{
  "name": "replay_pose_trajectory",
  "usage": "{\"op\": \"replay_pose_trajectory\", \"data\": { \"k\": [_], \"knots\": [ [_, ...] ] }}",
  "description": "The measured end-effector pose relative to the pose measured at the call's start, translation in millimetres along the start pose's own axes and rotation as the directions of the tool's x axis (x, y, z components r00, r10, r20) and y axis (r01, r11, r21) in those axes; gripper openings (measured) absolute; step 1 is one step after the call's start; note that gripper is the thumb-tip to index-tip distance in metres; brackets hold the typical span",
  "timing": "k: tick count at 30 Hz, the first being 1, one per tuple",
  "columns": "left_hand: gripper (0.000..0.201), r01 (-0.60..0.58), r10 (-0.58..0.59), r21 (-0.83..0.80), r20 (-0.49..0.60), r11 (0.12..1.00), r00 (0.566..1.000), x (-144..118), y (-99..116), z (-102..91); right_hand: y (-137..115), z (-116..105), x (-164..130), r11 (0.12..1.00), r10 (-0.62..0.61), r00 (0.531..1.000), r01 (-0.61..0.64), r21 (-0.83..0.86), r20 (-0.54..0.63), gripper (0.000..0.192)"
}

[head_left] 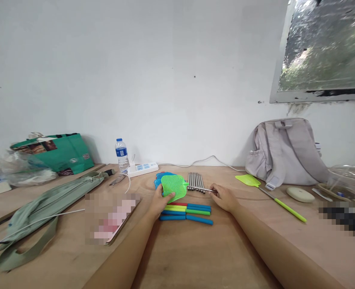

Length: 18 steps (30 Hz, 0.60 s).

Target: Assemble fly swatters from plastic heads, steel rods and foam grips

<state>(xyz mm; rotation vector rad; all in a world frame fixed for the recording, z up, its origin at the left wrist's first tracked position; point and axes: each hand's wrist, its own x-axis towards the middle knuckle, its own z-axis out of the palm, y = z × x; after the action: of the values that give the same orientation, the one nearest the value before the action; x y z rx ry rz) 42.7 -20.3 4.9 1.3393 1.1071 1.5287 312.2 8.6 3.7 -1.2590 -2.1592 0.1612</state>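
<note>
At frame centre, the left hand (158, 200) grips a green swatter head (174, 187) while the right hand (224, 196) pinches a thin metal rod (206, 190) meeting it. Coloured handles (189, 211) lie just below, steel rods (195, 181) just behind; bare desk (195, 257) spreads toward the bottom edge.

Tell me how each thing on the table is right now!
left hand: holding the green swatter head
right hand: pinching a metal rod, one end at the green head
metal rods: lying side by side
coloured handles: lying flat, loose
yellow-green swatter: assembled, lying flat
water bottle: upright, capped
backpack: leaning on the wall
</note>
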Motion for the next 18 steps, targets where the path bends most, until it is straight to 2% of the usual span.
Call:
{"op": "replay_pose_trajectory", "data": {
  "k": [8,18],
  "knots": [
    [0.052,-0.01,0.01,0.006,0.006,1.0,1.0,-0.7,1.0,-0.6,2.1,0.0,0.1,0.999,0.041,0.998,-0.041,0.011,-0.036,0.015],
    [0.052,0.002,-0.002,-0.011,0.001,1.0,1.0,1.5,-2.7,-2.1,2.3,-0.5,-0.4,0.999,-0.041,0.999,0.041,-0.003,-0.014,0.016]
  ]
}}
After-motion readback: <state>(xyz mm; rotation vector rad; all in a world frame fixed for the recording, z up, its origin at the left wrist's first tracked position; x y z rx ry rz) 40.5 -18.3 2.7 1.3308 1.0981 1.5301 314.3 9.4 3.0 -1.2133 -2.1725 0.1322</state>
